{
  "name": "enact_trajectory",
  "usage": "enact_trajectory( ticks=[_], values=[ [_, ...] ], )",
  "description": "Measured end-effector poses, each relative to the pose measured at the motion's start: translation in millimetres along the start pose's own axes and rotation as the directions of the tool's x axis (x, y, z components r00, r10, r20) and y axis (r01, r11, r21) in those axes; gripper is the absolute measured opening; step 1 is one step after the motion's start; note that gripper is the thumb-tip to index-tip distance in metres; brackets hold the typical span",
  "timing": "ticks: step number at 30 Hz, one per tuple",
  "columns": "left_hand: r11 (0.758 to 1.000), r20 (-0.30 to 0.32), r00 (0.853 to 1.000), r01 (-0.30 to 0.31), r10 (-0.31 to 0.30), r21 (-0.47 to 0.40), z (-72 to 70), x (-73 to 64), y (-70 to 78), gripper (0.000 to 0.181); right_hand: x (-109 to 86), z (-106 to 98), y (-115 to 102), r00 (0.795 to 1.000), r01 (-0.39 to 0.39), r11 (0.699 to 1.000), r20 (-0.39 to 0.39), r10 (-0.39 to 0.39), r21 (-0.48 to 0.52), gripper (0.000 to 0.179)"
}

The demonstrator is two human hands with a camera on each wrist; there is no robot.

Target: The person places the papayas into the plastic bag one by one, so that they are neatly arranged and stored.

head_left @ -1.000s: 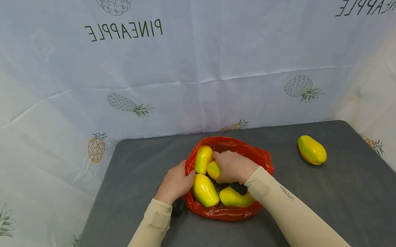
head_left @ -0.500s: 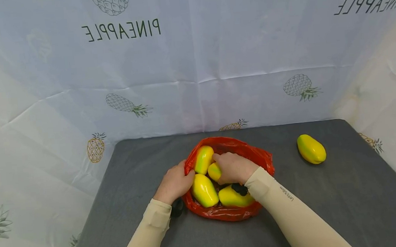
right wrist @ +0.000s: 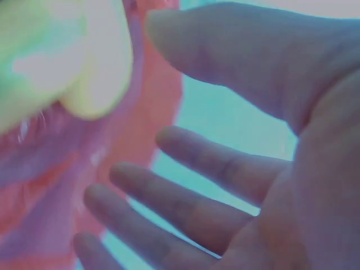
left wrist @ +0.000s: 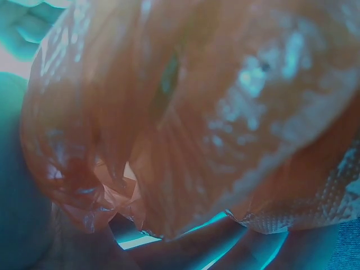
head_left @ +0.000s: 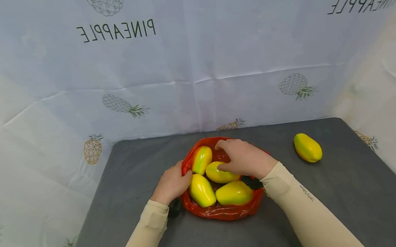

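A red plastic bag (head_left: 222,214) lies with its mouth turned up on the grey table, several glossy yellow-green oval fruits inside. My left hand (head_left: 172,184) grips the bag's left rim, thumb inside and fingers outside; the left wrist view shows the crinkled red plastic (left wrist: 185,140) in front of the curled fingers. Over the bag's right side is my right hand (head_left: 244,156), its fingers spread and holding nothing. Below its thumb sits the middle fruit (head_left: 219,172). Around that lie an upper fruit (head_left: 202,160), a left one (head_left: 202,190) and a front one (head_left: 234,193).
Another yellow-green fruit (head_left: 307,148) lies on the table (head_left: 333,198) to the right of the bag. A white cloth (head_left: 199,57) printed with pineapples hangs behind the table and along its sides.
My right hand has let go of the middle fruit, which now shows more fully in the bag. It has risen and moved right, fingers opening. The left hand keeps its hold on the rim.
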State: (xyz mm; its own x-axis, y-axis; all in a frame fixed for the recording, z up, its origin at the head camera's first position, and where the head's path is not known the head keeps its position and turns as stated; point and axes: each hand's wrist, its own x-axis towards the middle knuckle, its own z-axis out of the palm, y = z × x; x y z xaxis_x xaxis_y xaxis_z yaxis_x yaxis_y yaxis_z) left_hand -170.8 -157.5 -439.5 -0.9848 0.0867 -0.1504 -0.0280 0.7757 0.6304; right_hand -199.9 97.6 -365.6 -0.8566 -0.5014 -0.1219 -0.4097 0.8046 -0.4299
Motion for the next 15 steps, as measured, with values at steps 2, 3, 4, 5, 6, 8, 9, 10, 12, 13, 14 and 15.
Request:
enact_trajectory(
  ticks=[2,3,4,5,6,8,9,10,12,13,14,15],
  values=[
    [1.0,-0.002,1.0,0.004,-0.004,0.002,-0.2,-0.6,1.8,0.048,-6.7,-9.4,5.6,0.999,0.002,1.0,-0.033,-0.002,0.0,0.057],
    [1.0,-0.002,1.0,0.005,-0.005,0.005,-0.5,-0.8,2.5,0.048,-9.9,-13.8,9.1,0.999,0.0,1.0,-0.05,0.0,0.001,0.058],
    [1.0,-0.001,1.0,0.007,-0.007,0.005,-0.4,-0.9,2.9,0.049,-12.8,-17.9,13.1,0.998,-0.003,1.0,-0.066,0.003,0.003,0.059],
    [1.0,0.0,1.0,0.008,-0.008,0.006,-0.2,-0.9,3.3,0.049,-15.9,-21.7,17.6,0.996,-0.007,1.0,-0.085,0.007,0.006,0.058],
    [1.0,0.0,1.0,0.008,-0.008,0.007,0.3,-0.5,3.1,0.049,-19.1,-25.3,22.2,0.994,-0.012,1.0,-0.105,0.012,0.006,0.057],
    [1.0,0.001,1.0,0.005,-0.005,0.005,0.4,-0.3,2.7,0.051,-26.0,-31.7,32.1,0.989,-0.026,1.0,-0.145,0.027,0.009,0.056],
    [1.0,-0.001,1.0,-0.004,0.004,0.005,0.4,0.0,1.8,0.051,-29.8,-34.3,37.6,0.986,-0.034,0.999,-0.164,0.036,0.014,0.055],
    [1.0,-0.001,1.0,-0.011,0.011,0.003,0.4,0.3,0.8,0.051,-33.6,-36.8,43.4,0.982,-0.042,0.999,-0.182,0.045,0.021,0.055],
    [0.999,-0.01,0.999,-0.046,0.046,0.013,3.1,3.4,-6.1,0.052,-41.5,-41.0,54.9,0.974,-0.06,0.997,-0.215,0.068,0.042,0.054],
    [0.998,-0.012,0.998,-0.054,0.054,0.012,3.2,3.1,-6.9,0.052,-45.5,-42.5,60.9,0.97,-0.07,0.996,-0.228,0.08,0.052,0.055],
    [0.998,-0.014,0.998,-0.058,0.058,0.012,3.2,2.8,-7.4,0.052,-49.3,-43.6,67.0,0.967,-0.079,0.995,-0.238,0.092,0.063,0.055],
    [0.998,-0.014,0.998,-0.061,0.061,0.015,3.3,2.4,-8.0,0.052,-53.0,-44.6,73.1,0.963,-0.089,0.993,-0.249,0.105,0.075,0.056]
  ],
)
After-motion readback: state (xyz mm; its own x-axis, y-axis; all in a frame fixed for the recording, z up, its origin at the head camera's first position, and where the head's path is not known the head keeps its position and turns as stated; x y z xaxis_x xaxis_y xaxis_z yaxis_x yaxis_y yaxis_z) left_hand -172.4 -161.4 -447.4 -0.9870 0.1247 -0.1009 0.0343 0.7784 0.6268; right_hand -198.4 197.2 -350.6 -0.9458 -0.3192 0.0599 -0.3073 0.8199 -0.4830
